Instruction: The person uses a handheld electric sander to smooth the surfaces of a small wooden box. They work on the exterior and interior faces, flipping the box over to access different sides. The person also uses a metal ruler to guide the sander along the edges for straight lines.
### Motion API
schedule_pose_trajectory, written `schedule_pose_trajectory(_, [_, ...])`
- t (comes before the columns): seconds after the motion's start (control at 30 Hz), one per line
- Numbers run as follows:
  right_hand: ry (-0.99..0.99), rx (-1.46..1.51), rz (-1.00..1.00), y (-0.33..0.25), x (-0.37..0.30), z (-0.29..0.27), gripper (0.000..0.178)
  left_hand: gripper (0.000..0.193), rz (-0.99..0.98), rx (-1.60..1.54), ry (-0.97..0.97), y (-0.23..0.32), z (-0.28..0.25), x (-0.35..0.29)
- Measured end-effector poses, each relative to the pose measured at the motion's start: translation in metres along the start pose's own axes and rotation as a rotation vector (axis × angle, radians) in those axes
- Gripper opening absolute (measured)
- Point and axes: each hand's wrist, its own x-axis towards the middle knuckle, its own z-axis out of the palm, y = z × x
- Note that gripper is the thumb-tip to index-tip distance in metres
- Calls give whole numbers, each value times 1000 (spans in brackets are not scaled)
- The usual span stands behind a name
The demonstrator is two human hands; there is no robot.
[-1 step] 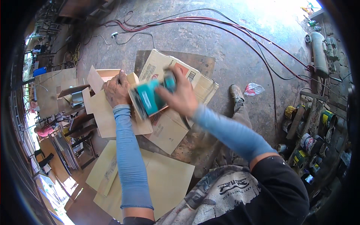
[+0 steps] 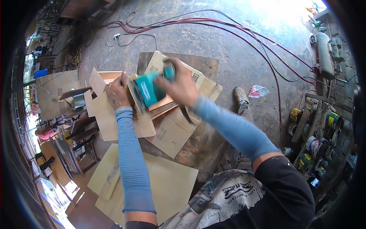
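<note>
The teal sander (image 2: 151, 91), slightly blurred, is at the right side of the pale wood piece (image 2: 109, 121); whether the two touch cannot be told. The right hand (image 2: 183, 87) holds the sander, its fingers wrapped around the rounded handle. The left hand (image 2: 119, 92), just left of the sander, lies on the wood piece with fingers extended; whether they grip it cannot be told. Beneath and to the right lies a flattened carton (image 2: 172, 138), partly on a dark board (image 2: 207, 64). Nearer the wearer are pale sheets (image 2: 167, 179). Farther out lie a plastic wrapper (image 2: 259, 91), cans (image 2: 313, 145) and red and black hoses (image 2: 198, 20).
</note>
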Motion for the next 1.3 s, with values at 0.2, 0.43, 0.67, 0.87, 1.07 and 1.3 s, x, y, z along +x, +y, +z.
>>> schedule_pose_trajectory(0.2, [-101,109,128,12,-1,-7,68,58,-120,20,-65,15,-5,2])
schedule_pose_trajectory(0.43, [-47,185,194,24,-75,2,62,59,-87,66,25,6,-1,-5])
schedule_pose_trajectory(0.67, [-97,84,143,8,27,-7,73,62,-135,42,-123,13,-5,1])
schedule_pose_trajectory(0.87, [-34,78,-11,-7,-126,-6,61,60,-178,108,-99,8,-2,1])
schedule_pose_trajectory(1.07, [-23,33,93,-32,-62,-11,60,60,-184,104,-122,18,-9,-2])
schedule_pose_trajectory(1.3, [-83,189,173,-13,-105,-3,55,58,-141,104,-79,14,-8,1])
